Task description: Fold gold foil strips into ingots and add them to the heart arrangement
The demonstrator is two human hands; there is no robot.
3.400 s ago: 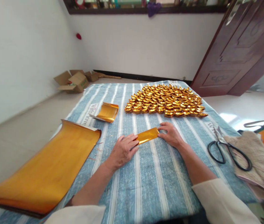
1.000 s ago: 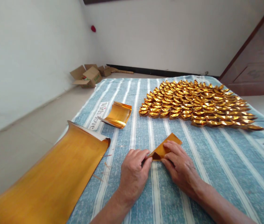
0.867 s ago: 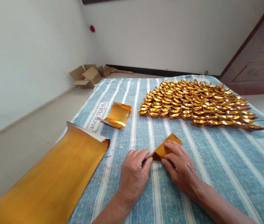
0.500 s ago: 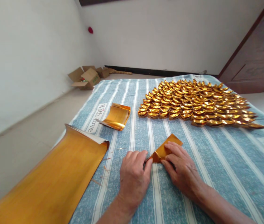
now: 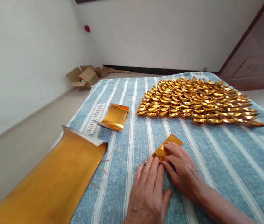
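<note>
A strip of folded gold foil paper [image 5: 168, 147] lies slantwise on the cloth in front of me. My left hand [image 5: 149, 188] rests flat, its straight fingertips pressing on the strip's near left end and covering that corner. The curled fingers of my right hand [image 5: 183, 163] grip the strip from the right, thumb at its near edge and fingertips on top. Beyond my hands stand many boat-shaped gold foil ingots [image 5: 197, 101] in tight rows.
A blue-and-white striped cloth [image 5: 117, 186] covers the table. At left lies a large stack of gold foil sheets [image 5: 50, 177], with a smaller curled stack [image 5: 115, 116] farther back. Thin foil scraps lie between. Open cardboard boxes [image 5: 87, 77] sit on the floor near the wall.
My left hand has gone from a pinch at the strip's left corner to lying flat over that end, farther right. My right hand keeps its place on the strip.
</note>
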